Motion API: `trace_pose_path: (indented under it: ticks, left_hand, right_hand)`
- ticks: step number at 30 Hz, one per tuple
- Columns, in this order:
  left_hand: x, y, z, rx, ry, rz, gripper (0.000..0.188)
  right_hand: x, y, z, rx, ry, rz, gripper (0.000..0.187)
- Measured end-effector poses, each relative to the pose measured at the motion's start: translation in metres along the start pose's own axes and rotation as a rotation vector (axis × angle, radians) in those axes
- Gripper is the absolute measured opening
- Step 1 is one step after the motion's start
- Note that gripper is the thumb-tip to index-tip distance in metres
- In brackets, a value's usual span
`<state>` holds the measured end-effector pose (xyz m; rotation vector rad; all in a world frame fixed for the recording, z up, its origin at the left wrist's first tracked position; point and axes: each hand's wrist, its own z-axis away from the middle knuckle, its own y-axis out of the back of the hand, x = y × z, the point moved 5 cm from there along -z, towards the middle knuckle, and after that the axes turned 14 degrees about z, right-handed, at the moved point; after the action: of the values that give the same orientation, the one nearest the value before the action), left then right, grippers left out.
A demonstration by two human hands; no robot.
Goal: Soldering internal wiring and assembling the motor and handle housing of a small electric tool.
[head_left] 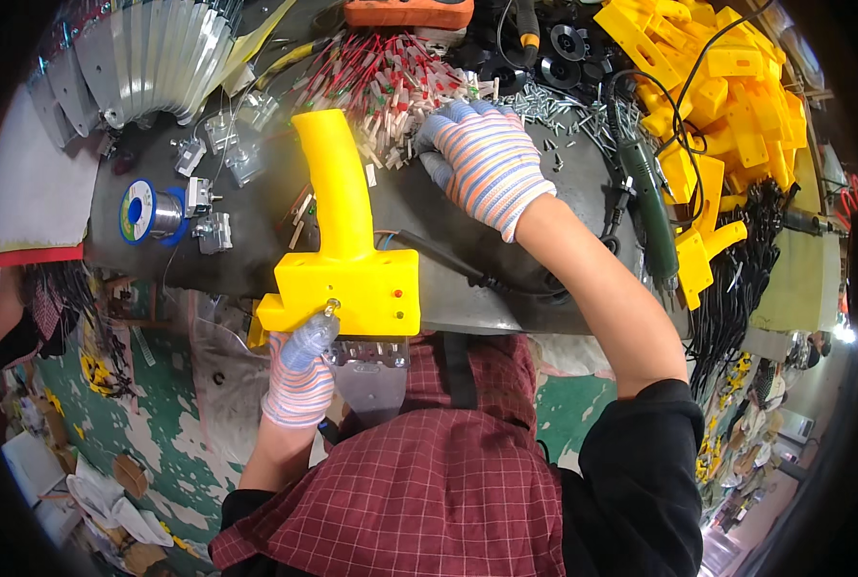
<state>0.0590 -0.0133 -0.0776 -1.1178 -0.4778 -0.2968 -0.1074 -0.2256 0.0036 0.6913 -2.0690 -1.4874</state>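
My left hand (pixel 304 370), in a striped knit glove, grips a yellow plastic housing (pixel 352 284) by its lower edge. The housing's handle (pixel 338 183) points away from me. My thumb presses beside a small metal part (pixel 332 307) on its face. Two small round indicators, one red, show at its right side. Beneath it a clear or metal plate (pixel 371 380) sticks out toward me. My right hand (pixel 487 163), gloved too, is at the right edge of a heap of small red-wired components (pixel 391 96). Its fingers are curled, and their tips are hidden.
Screws (pixel 564 111) lie beyond my right hand, near black round parts (pixel 564 43). A green electric screwdriver (pixel 648 207) and a pile of yellow housings (pixel 727 87) are at right. Leftward are a solder spool (pixel 152 212), metal switch-like parts (pixel 213 233) and stacked clear plates (pixel 150 58).
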Motion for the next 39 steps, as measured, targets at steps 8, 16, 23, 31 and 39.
trace_pose_path:
  ticks: [8, 16, 23, 31, 39]
  left_hand:
    - [-0.001, -0.005, 0.0, -0.039, -0.028, -0.018, 0.047]
    - [-0.001, -0.003, 0.0, -0.017, -0.06, -0.056, 0.049]
    - [-0.001, -0.009, 0.0, -0.01, -0.044, -0.036, 0.049]
    - [0.0, -0.003, 0.002, 0.012, -0.019, -0.001, 0.048]
    - [-0.001, -0.005, 0.001, 0.027, -0.006, -0.004, 0.048]
  right_hand:
    - [0.004, 0.007, 0.003, -0.083, -0.033, -0.036, 0.015]
    - [-0.025, 0.008, -0.011, -0.411, 0.041, 0.312, 0.016]
    - [-0.004, 0.007, 0.008, -0.374, -0.032, -0.056, 0.013]
    - [0.014, 0.018, 0.035, -0.126, -0.107, -0.109, 0.012]
    - [-0.025, 0.02, -0.006, -0.154, 0.17, 0.129, 0.013]
